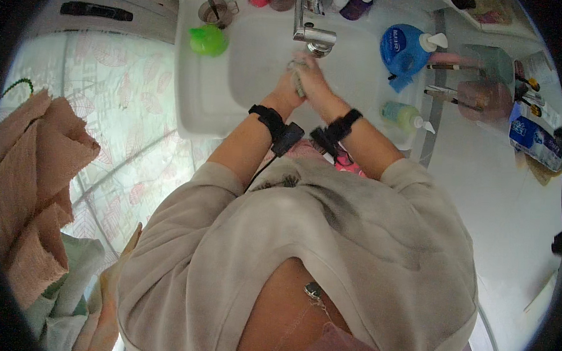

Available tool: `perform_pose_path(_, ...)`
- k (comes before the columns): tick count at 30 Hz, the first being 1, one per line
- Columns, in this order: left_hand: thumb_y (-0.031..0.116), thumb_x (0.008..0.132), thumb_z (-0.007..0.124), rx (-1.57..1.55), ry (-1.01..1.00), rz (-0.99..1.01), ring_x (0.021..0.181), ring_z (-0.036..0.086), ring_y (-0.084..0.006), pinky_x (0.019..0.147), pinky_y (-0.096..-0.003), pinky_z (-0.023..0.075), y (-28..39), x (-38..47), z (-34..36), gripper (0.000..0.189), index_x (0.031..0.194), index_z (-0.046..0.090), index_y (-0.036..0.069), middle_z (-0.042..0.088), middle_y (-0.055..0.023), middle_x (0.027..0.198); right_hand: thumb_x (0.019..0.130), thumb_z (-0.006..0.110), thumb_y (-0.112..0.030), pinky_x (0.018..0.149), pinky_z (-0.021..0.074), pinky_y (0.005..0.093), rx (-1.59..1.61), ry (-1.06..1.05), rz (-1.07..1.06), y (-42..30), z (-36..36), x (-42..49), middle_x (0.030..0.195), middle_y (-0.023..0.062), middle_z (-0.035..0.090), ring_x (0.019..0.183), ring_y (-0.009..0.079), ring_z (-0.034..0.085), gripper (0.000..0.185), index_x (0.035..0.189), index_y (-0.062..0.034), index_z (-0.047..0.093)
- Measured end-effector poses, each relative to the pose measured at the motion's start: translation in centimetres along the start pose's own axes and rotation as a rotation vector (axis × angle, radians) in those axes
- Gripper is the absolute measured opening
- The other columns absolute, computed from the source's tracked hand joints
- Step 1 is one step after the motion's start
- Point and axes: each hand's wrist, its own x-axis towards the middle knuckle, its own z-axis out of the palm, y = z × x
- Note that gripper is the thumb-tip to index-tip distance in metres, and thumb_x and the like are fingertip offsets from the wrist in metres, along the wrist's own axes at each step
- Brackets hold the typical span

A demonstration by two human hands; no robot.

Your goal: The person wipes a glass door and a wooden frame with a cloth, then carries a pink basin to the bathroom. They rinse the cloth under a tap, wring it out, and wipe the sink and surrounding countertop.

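Note:
My left hand [287, 90] and my right hand [313, 79] are pressed together over the basin of a white sink [259, 38]. Between the palms shows a small pale grey-green object [298, 84]; blur and fingers hide most of it, so I cannot tell whether it is soap or a cloth. Just above the fingertips hangs the spout of a chrome faucet [316, 38]. Whether water is running is not plain. Black straps with small dark boxes sit around both wrists, and a thin cable runs from the left one [287, 139].
On the left ledge stand a green container [209, 40] and a cup [216, 13] holding a stick-like item. A blue pump bottle [401, 49] and a yellow-green pump bottle [400, 116] lie along the right rim. Brown cloth [41, 165] hangs at left.

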Motion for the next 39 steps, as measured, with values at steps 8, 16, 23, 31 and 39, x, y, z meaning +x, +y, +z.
perform_pose_path(8,0.018,0.081,0.061,-1.784,0.302,-0.813,0.109,0.050,-0.0207,0.092,-0.0292,0.0405,5.8,2.9,-2.7,0.044,0.122,0.047,0.009,0.051,-0.0100,0.121,0.091,0.050,-0.021,0.091,0.0414,0.0345,0.786,-0.186,0.673,-2.6,-2.6,-0.3,0.118,0.0125,0.053,0.105,0.0216,0.051,0.029,0.115,-0.0055,0.053)
perform_pose_path(16,0.019,0.090,0.054,-0.957,0.194,-0.230,0.105,0.054,-0.0238,0.091,-0.0357,0.0448,1.9,1.7,-0.9,0.032,0.118,0.049,0.006,0.057,-0.0100,0.112,0.091,0.048,-0.018,0.089,0.0431,0.0361,0.288,-0.208,0.522,-6.1,-2.9,-0.3,0.114,0.0134,0.056,0.102,0.0223,0.054,0.030,0.116,-0.0018,0.051)
perform_pose_path(23,0.021,0.090,0.053,0.295,-0.099,-0.109,0.112,0.051,-0.0239,0.096,-0.0333,0.0412,1.0,1.2,-1.3,0.037,0.123,0.047,0.005,0.055,-0.0099,0.117,0.091,0.050,-0.022,0.080,0.0484,0.0396,0.181,-0.175,0.183,-4.5,-1.7,-0.9,0.106,0.0116,0.060,0.088,0.0270,0.060,0.034,0.119,-0.0019,0.049)
perform_pose_path(31,0.017,0.083,0.060,-0.703,0.192,-0.145,0.110,0.053,-0.0261,0.091,-0.0335,0.0431,1.5,1.9,-0.2,0.040,0.119,0.049,0.003,0.058,-0.0130,0.114,0.086,0.056,-0.016,0.097,0.0379,0.0332,0.188,-0.259,0.449,-2.1,-2.1,1.0,0.118,0.0135,0.057,0.112,0.0250,0.051,0.037,0.122,-0.0084,0.055)
perform_pose_path(39,0.015,0.087,0.055,-0.059,-0.193,-0.298,0.111,0.052,-0.0312,0.093,-0.0348,0.0429,4.7,0.7,-3.5,0.039,0.124,0.045,0.006,0.056,-0.0156,0.118,0.084,0.059,-0.017,0.093,0.0426,0.0388,-0.094,-0.129,0.392,-2.3,-1.6,-0.2,0.126,0.0132,0.053,0.106,0.0275,0.057,0.036,0.119,-0.0078,0.057)
